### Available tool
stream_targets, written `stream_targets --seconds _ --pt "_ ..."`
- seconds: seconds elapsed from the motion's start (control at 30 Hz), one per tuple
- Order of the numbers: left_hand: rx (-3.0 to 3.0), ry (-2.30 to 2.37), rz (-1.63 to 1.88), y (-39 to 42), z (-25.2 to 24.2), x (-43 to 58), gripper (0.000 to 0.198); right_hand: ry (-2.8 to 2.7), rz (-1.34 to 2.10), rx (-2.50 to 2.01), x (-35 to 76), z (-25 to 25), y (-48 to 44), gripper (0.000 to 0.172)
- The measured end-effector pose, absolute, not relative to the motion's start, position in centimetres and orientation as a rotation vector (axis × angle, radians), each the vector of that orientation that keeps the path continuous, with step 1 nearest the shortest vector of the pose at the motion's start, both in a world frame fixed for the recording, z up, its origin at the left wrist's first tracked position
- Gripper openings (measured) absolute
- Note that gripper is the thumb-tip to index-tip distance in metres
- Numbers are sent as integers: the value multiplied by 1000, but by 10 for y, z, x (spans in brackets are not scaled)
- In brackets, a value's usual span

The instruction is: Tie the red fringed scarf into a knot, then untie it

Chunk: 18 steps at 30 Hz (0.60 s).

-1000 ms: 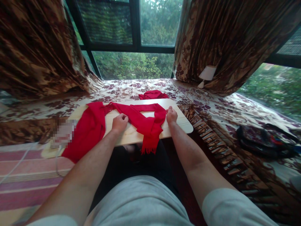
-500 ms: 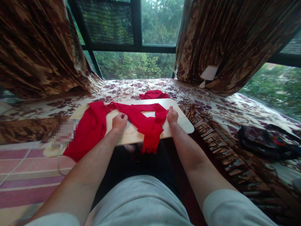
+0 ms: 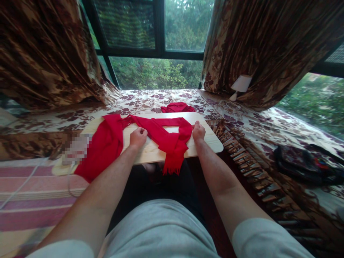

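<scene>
A long red scarf (image 3: 161, 134) lies crumpled across a pale wooden lap table (image 3: 206, 138). Its fringed end hangs over the near edge and its wide left part droops off the left side. My left hand (image 3: 138, 137) is closed in a fist, pinching the scarf's band near the table's middle. My right hand (image 3: 198, 131) is closed too, gripping the scarf's right fold. A second red cloth (image 3: 177, 107) lies bunched just beyond the table's far edge.
The table stands over my legs on a bed with a brown floral cover (image 3: 150, 100). Heavy brown curtains (image 3: 268, 46) hang left and right of a window. A small white lamp (image 3: 240, 86) stands at the right, a dark bag (image 3: 303, 165) lies farther right, and a striped blanket (image 3: 32, 193) lies left.
Both hands stay clenched on the scarf and have barely shifted. The view has drifted slightly, so everything sits a little to the right.
</scene>
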<state>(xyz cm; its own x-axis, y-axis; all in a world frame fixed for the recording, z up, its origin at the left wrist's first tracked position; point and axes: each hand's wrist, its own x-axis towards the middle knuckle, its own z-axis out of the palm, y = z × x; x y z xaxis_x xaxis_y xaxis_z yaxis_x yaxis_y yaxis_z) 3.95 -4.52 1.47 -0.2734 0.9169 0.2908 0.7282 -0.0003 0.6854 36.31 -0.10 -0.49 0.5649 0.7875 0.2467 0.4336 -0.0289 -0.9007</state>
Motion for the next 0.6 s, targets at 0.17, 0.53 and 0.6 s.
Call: stream_targets --seconds 0.17,0.53,0.6 --pt "1712 2041 1134 -46 15 39 15 -1062 370 -1668 363 -4 -2 70" --pt "1217 2158 1249 10 15 21 28 -1468 164 -1712 342 2 -17 45" --pt "1250 2159 1272 28 20 14 33 -1631 57 -1689 335 3 -21 35"
